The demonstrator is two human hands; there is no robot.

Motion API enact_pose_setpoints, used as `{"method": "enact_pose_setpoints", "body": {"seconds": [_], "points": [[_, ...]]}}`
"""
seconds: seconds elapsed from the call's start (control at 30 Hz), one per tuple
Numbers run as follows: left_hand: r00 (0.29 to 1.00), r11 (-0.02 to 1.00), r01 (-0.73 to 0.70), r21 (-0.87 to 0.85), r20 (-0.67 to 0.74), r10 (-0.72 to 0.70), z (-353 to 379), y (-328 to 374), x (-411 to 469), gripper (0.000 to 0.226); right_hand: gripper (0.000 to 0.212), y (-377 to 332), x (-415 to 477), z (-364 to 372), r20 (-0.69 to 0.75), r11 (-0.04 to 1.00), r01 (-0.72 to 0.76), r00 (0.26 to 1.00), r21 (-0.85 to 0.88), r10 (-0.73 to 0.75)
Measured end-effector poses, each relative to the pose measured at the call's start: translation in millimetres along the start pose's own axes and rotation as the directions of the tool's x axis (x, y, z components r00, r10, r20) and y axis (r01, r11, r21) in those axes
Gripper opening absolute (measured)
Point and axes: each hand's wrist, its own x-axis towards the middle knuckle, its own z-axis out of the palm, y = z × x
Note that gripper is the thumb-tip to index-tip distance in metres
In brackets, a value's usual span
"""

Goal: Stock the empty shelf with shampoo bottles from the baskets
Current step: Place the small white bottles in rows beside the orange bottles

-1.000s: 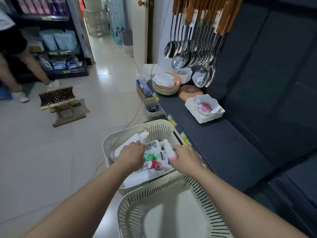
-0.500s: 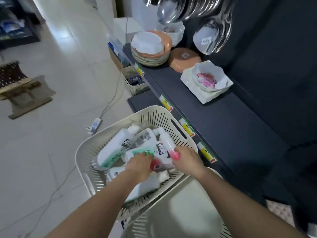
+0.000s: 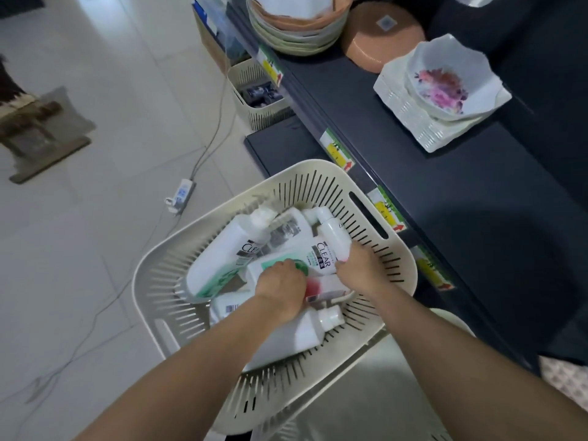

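At lower centre, a slotted basket holds white shampoo bottles. A green-labelled bottle is gripped by the left hand, a slim bottle by the right hand. The plastic is judged rigid, smooth and slippery, best held around the body.

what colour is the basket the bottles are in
Cream, with slotted walls; the head view shows the basket best.

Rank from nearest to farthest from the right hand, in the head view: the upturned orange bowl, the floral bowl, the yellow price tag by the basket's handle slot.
From the right hand:
1. yellow price tag, on the shelf edge beside the basket.
2. floral bowl, farther up the shelf top.
3. orange bowl, beyond it, farthest back.
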Motion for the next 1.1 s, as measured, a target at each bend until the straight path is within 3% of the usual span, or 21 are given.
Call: {"method": "enact_pose_setpoints", "body": {"seconds": [0.13,0.3,0.37,0.47,0.53,0.63,0.7,0.8,0.87,0.97,1.1], "points": [[1.0,0.999,-0.012,-0.03,0.007,0.012,-6,-26,-22,0.034,0.061,-6,6,11,-0.068,0.993,-0.073,0.995,-0.097,0.066],[0.99,0.994,0.003,-0.11,0.138,0.012,-5,-74,-41,0.059,0.056,-1,13,18,-0.022,0.963,-0.157,0.986,0.22,0.166],[0.977,0.996,0.024,-0.086,0.213,-0.005,5,-78,-48,0.065,0.061,-1,12,21,0.013,0.96,-0.146,0.989,0.241,0.147],[0.954,0.991,0.105,-0.088,0.292,-0.075,18,-75,-53,0.054,0.052,-6,5,28,0.062,0.98,-0.067,0.997,0.189,0.056],[0.92,0.961,0.204,-0.184,0.371,-0.125,19,-79,-54,0.043,0.045,-8,-1,27,0.105,0.967,-0.06,0.994,0.249,0.035],[0.854,0.746,0.378,-0.547,0.517,-0.054,17,-94,-58,0.051,0.045,-10,-8,21,0.16,0.947,-0.027,0.987,0.32,-0.026],[0.857,0.623,0.394,-0.676,0.516,0.018,12,-95,-63,0.056,0.044,-15,-16,15,0.147,0.929,0.01,0.987,0.371,-0.07],[0.89,0.516,0.408,-0.753,0.453,-0.042,0,-87,-67,0.056,0.043,-25,-31,4,0.055,0.9,0.098,0.989,0.425,-0.134],[0.901,0.425,0.412,-0.806,0.43,-0.058,-7,-84,-69,0.058,0.053,-32,-43,-4,0.023,0.874,0.143,0.985,0.465,-0.173],[0.913,0.096,0.402,-0.911,0.406,0.035,-18,-83,-76,0.048,0.06,-36,-62,-18,-0.054,0.813,0.204,0.977,0.545,-0.208],[0.97,-0.213,0.241,-0.947,0.242,0.02,-37,-76,-93,0.052,0.043,-32,-91,-37,-0.168,0.739,0.262,0.965,0.621,-0.2]]}}
